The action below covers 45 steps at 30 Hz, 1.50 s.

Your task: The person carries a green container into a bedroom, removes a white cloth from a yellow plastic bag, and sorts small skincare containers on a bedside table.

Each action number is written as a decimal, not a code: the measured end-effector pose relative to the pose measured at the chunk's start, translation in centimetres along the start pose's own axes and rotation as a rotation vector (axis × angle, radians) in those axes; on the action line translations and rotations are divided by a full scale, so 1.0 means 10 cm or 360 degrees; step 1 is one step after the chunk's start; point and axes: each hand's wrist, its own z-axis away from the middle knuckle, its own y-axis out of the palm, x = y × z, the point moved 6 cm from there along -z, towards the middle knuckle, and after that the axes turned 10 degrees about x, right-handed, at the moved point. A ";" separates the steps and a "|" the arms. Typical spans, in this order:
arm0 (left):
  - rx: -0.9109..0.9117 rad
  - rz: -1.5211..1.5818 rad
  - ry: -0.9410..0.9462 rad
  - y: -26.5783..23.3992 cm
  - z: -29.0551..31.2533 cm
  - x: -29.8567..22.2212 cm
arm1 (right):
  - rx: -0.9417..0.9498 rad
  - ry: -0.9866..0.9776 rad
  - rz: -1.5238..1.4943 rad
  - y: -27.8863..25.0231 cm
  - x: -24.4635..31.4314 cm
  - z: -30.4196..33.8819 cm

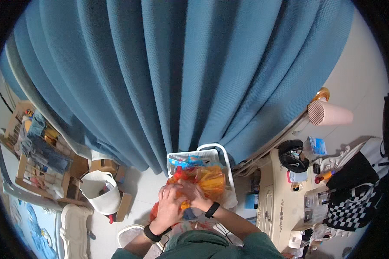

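Green cloth of our shirt [207, 242] lies nearest the head camera, on our side of the white basket [194, 153]. Just ahead of it, our left hand [169, 203] and right hand [196, 197] meet over an orange-and-yellow plastic bundle [212, 182], which covers the basket's near part. The left fingers bend down into the plastic and the right ones tuck close beside them; the fingertips are hidden, so we cannot tell whether either grip is closed on it or only pressing. We judge that both hands work together because such loose, slippery film would be hard to manage singly. A blue patterned packet [181, 160] sits inside the basket's far end, where the wall probably keeps it from sliding out. Along the basket's right side rises a white curved bar [230, 166], limiting sideways room for the right hand. Beyond the basket, a blue curtain [168, 73] hangs close behind its far rim, leaving little reach forward. Left of the basket, floor [145, 190] stretches toward a white bin [104, 202], giving the left elbow more room; right of it stands a cream tabletop [285, 203].
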 end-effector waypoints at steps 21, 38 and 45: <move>-0.0325 0.1371 -0.0201 1.14 -0.19 1.00 | 0.0296 0.0225 -0.0839 -0.42 -0.15 0.04; 0.0262 0.2375 -0.0807 1.04 0.00 1.22 | 0.0169 -0.0298 0.0623 -0.43 0.00 0.01; 0.0383 0.2350 -0.0667 1.02 -0.39 1.22 | 0.0215 -0.0044 0.0538 -0.24 -0.05 0.08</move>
